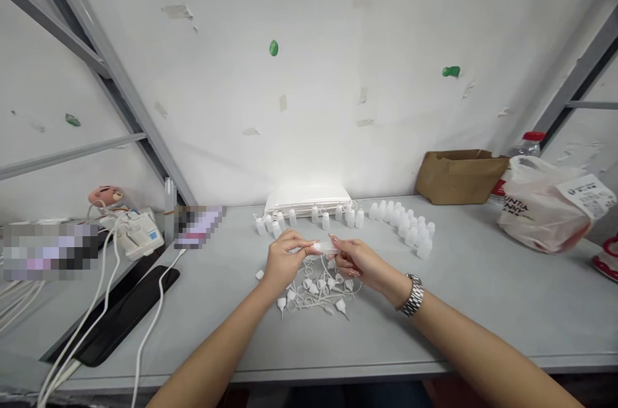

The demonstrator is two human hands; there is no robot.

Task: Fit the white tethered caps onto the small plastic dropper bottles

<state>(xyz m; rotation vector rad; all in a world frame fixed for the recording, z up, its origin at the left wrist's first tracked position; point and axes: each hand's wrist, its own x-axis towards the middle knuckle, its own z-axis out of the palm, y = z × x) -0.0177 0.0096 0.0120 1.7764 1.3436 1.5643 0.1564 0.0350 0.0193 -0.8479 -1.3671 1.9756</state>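
Observation:
Between my two hands lies a small translucent white squeeze bottle point(326, 247), held on its side above the table. My left hand point(287, 260) pinches its left end, where a white cap or nozzle seems to be, partly hidden by the fingers. The fingers of my right hand point(357, 260) are closed around the right end. Below the hands is a loose pile of white needle-tip caps point(313, 289) with looped straps. Behind them stand several capped bottles point(326, 221) with thin tips. To the right, several bottles without needle tips point(410, 234) stand in rows.
A white stack point(309, 195) rests against the wall. At the back right are a cardboard box point(461, 176), a red-capped bottle point(528, 145) and a plastic bag point(541, 208). On the left lie a black phone point(128, 315), white cables point(103, 279) and a power strip point(140, 234).

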